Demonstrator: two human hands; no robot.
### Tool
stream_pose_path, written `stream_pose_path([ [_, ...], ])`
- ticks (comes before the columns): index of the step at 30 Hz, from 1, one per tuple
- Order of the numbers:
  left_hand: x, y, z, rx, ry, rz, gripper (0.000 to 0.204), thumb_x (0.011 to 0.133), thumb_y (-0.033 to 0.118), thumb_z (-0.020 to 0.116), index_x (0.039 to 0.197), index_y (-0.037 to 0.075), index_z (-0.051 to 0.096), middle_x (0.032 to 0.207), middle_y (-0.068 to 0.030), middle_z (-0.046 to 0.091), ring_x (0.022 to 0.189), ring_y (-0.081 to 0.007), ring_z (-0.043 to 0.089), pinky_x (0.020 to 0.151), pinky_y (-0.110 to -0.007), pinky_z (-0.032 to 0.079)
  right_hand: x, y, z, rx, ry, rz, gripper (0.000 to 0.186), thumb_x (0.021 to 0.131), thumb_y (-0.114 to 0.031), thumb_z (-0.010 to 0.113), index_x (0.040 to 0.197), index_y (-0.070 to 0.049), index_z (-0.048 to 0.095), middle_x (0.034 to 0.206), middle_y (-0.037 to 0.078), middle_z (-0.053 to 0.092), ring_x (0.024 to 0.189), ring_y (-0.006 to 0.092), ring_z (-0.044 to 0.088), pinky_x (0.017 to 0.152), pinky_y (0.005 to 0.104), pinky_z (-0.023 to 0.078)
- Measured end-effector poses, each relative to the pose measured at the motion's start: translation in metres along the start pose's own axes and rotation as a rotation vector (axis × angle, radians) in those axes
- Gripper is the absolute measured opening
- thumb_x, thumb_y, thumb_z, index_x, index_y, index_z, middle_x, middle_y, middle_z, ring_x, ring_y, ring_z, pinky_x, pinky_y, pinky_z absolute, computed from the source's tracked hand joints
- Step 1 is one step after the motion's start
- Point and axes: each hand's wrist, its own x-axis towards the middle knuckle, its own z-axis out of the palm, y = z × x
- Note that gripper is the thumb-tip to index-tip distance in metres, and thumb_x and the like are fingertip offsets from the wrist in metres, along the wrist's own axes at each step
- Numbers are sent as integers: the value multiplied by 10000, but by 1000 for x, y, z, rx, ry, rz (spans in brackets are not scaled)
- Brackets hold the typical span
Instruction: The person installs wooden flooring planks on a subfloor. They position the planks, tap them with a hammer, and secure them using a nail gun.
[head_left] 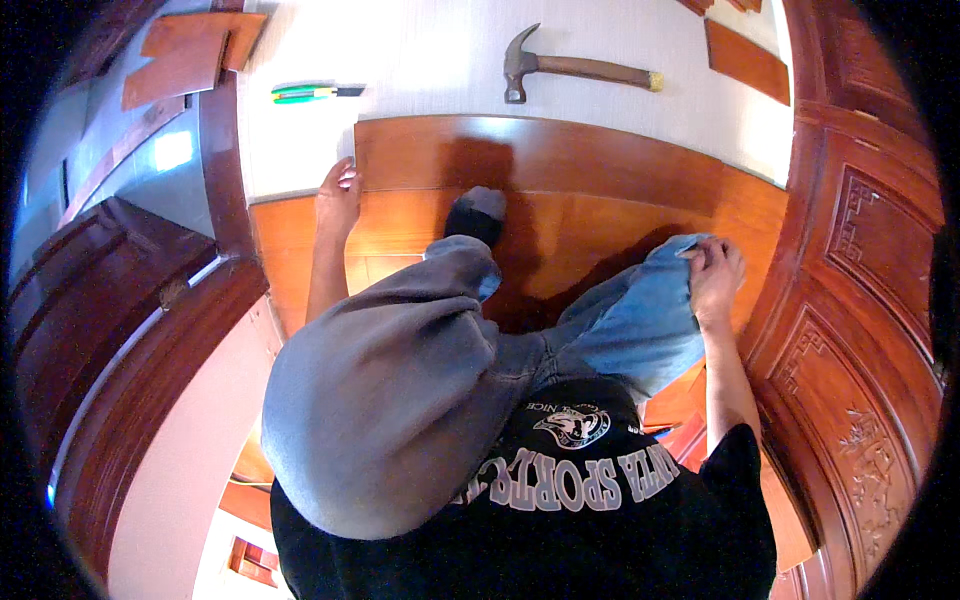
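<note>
A reddish-brown wooden floor plank (600,155) lies across in front of me, beside laid orange-brown boards (590,215). My left hand (340,195) is at the plank's left end, fingers curled in; something small and pale may be between them, too small to name. Over the knee of my blue jeans (630,320) rests my right hand (718,278), its fingers bent and tips close together. Whether those fingertips hold anything is hidden. My sock-covered foot (474,215) stands on the boards near the plank's edge.
Beyond the plank, a claw hammer (585,70) and a green-and-yellow utility knife (315,93) lie on the pale underlay (420,60). Cut board pieces (180,70) sit at far left, another board piece (748,62) at far right. Carved wooden panelling (860,240) rises on the right.
</note>
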Motion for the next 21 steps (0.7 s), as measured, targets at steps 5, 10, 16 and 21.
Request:
stream_pose_path([
  [5,32,16,12,121,-21,-144,484,940,296,713,1323,5,652,1147,-211,726,1083,-296,698,928,-399,546,-8,8,1,48,-38,42,234,918,-233,643,1108,-109,704,1258,146,608,1190,379,537,992,527,456],
  [10,52,-25,13,-27,11,-106,515,933,347,695,1301,-12,670,1093,-214,726,1033,-292,693,909,-393,535,-1,0,5,48,-42,92,275,926,-263,633,1144,-107,695,1322,123,581,1248,372,511,1043,526,424],
  [16,45,-19,8,-148,-23,-124,517,946,350,709,1288,-35,665,968,-137,701,860,-211,651,786,-354,524,-1,-2,-2,2,-67,57,290,932,-260,628,1177,-117,686,1311,123,586,1241,372,515,1035,528,429],
  [21,23,38,-13,-307,-30,-162,504,953,344,735,1243,-62,667,922,-66,675,785,-151,610,691,-312,508,7,-8,-6,-13,-143,-8,360,939,-303,654,1236,-99,669,1336,160,589,1257,394,533,1054,518,439],
])
